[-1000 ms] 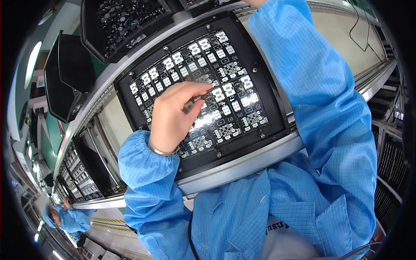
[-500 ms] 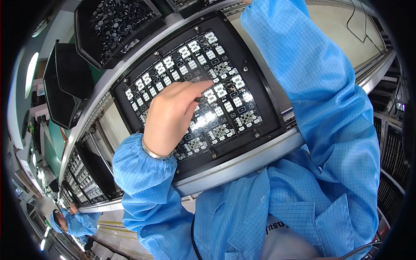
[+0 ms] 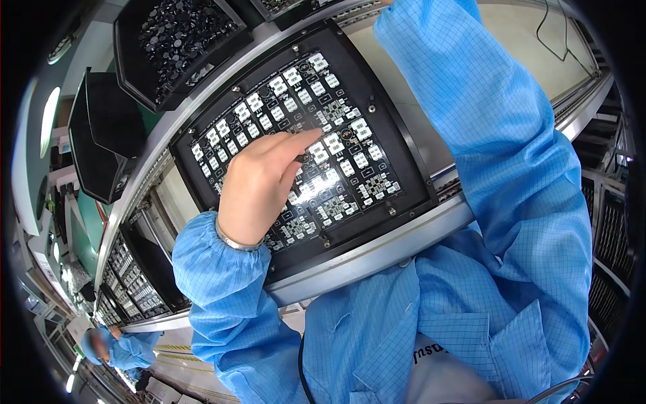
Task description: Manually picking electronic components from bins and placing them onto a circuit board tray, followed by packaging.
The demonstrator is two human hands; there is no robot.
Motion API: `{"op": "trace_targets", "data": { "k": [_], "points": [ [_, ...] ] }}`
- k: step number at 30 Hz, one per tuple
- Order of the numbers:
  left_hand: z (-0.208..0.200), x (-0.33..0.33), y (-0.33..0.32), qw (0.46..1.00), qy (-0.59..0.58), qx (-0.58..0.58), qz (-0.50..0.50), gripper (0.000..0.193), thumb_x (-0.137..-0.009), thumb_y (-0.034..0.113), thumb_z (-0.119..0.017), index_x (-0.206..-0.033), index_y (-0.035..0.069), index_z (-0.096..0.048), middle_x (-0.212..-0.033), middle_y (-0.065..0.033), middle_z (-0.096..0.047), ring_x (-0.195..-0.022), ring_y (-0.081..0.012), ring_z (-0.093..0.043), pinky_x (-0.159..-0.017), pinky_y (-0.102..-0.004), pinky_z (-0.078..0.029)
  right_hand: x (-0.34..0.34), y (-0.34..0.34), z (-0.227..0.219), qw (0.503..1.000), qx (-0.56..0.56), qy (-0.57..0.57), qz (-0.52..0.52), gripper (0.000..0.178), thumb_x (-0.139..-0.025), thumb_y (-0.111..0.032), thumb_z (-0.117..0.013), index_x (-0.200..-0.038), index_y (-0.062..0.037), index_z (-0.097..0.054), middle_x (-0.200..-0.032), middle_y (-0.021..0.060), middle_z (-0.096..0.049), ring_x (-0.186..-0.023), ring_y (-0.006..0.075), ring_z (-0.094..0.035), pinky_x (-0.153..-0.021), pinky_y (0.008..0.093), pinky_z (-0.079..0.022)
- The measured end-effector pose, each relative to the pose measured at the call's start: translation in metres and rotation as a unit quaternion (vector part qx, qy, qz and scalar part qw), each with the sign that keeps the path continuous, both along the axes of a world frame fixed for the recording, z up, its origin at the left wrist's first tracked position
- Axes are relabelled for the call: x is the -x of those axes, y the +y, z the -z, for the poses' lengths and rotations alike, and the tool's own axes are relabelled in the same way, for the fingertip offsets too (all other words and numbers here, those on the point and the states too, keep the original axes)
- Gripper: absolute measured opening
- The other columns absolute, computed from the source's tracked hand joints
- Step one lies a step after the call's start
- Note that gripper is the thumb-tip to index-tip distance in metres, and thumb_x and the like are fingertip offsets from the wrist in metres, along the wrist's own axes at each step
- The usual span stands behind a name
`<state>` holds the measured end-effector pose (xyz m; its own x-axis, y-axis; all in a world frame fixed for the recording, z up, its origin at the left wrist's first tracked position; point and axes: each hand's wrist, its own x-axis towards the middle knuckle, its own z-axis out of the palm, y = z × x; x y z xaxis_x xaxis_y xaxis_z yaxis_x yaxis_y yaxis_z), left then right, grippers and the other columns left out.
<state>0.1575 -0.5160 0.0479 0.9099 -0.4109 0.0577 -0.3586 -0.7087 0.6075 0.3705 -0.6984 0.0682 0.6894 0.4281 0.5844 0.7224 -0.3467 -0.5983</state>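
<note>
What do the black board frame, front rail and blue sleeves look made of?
Black board frame: probably matte plastic or composite; dull, even black. Front rail: likely bare aluminium, satin; silvery-grey sheen. Blue sleeves: woven fabric, soft finish; folds and fine dark grid show.

Was lit at left by an elongated white lamp (image 3: 49,121); showed yellow-lined pale floor (image 3: 180,361) at lower left; was bordered at right by dark slatted racks (image 3: 611,249).

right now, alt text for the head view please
A person's bare left hand is curled over a panel of circuit boards in a black frame. The blue right sleeve reaches the picture's top edge; a black bin of dark parts stands beyond.
</note>
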Motion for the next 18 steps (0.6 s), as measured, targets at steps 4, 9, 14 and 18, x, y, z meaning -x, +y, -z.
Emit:
{"op": "trace_targets", "data": {
  "k": [4,9,14,18],
  "points": [
    [0.003,-0.004,-0.002,0.999,-0.013,0.021,0.024,0.041,-0.068,-0.008,-0.064,-0.106,0.007,-0.064,-0.087,-0.0119,-0.063,-0.081,-0.0304,-0.061,-0.070,-0.0365,-0.052,0.007,-0.013,-0.011,1.000,0.000,0.023,0.006,0.012,-0.075,0.003,-0.061,-0.086,0.0008,-0.066,-0.076,0.0120,-0.067,-0.072,0.0186,-0.066,-0.067,0.0290,-0.052],
    [0.010,0.009,0.014,0.998,-0.041,0.017,0.039,0.037,-0.069,-0.006,-0.064,-0.104,0.005,-0.065,-0.087,-0.0122,-0.063,-0.079,-0.0295,-0.061,-0.069,-0.0359,-0.051,0.017,0.007,-0.005,0.994,-0.049,0.064,-0.069,0.013,-0.077,0.006,-0.061,-0.089,0.0021,-0.062,-0.077,0.0096,-0.066,-0.073,0.0151,-0.063,-0.066,0.0264,-0.050],
    [0.004,0.004,0.002,0.994,-0.098,0.011,0.039,0.038,-0.069,-0.006,-0.064,-0.105,0.006,-0.064,-0.090,-0.0112,-0.060,-0.080,-0.0285,-0.059,-0.068,-0.0358,-0.050,0.043,-0.015,-0.028,0.993,-0.048,0.082,-0.069,0.026,-0.076,0.008,-0.060,-0.101,0.0011,-0.055,-0.079,0.0084,-0.064,-0.074,0.0146,-0.062,-0.066,0.0240,-0.050],
    [-0.021,0.018,0.015,0.997,-0.079,-0.008,-0.005,0.038,-0.071,-0.002,-0.067,-0.108,0.005,-0.063,-0.091,-0.0116,-0.058,-0.085,-0.0294,-0.057,-0.074,-0.0358,-0.049,0.062,-0.001,-0.013,0.983,0.022,0.117,-0.137,0.031,-0.077,0.007,-0.059,-0.105,-0.0007,-0.050,-0.078,0.0074,-0.061,-0.070,0.0149,-0.061,-0.061,0.0241,-0.050]
  ]
}}
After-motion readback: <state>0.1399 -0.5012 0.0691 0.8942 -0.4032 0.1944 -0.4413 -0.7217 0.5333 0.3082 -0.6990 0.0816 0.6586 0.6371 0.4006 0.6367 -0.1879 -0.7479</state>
